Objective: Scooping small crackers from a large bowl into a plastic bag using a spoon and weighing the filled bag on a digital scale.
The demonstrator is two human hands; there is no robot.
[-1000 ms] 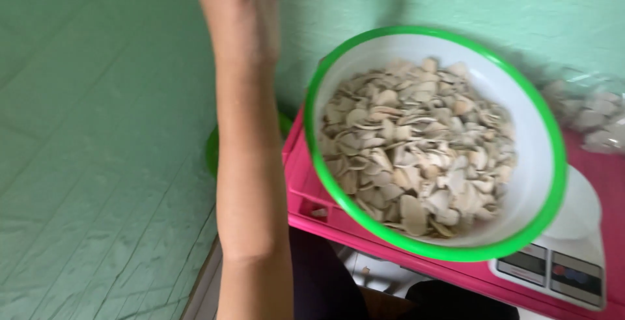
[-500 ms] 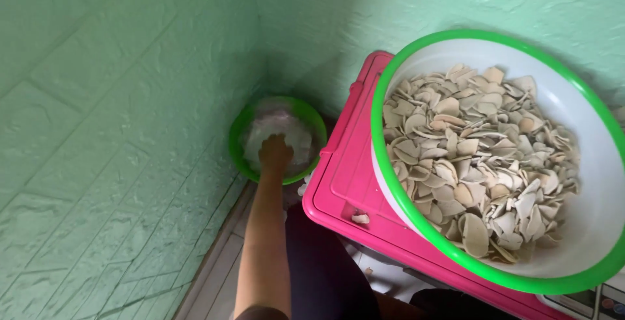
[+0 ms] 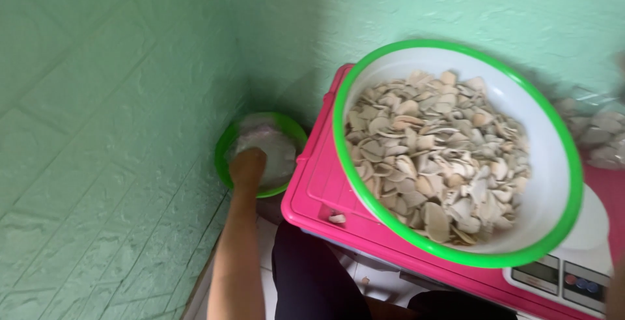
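Nearest the camera, dark trousers are seen at the bottom, with a bit of pale tiled floor beside them. Just past the knees, a pink lidded box is being used as the surface. A single pale chip is left lying on its near edge. A digital scale is parked at the lower right corner of the lid, and a big white basin with a green rim is sat on it, filled with pale, curved, shell-like slices. A clear bag of what looks like the same stuff is glimpsed at the far right, pretty blurry.

The room is a corner, really: green walls patterned like brick meet behind everything.

Now the grip. The left hand is stretched down into the gap between the box and the wall, and is laid on the whitish contents of a small green bowl sitting low in the corner. The fingers are pointed away and blurred, so whether they're curled shut on anything can't be told. The bowl is found right under the hand, just left of the box. Only a blurry sliver at the lower right edge might be the right hand, so nothing is said for it.
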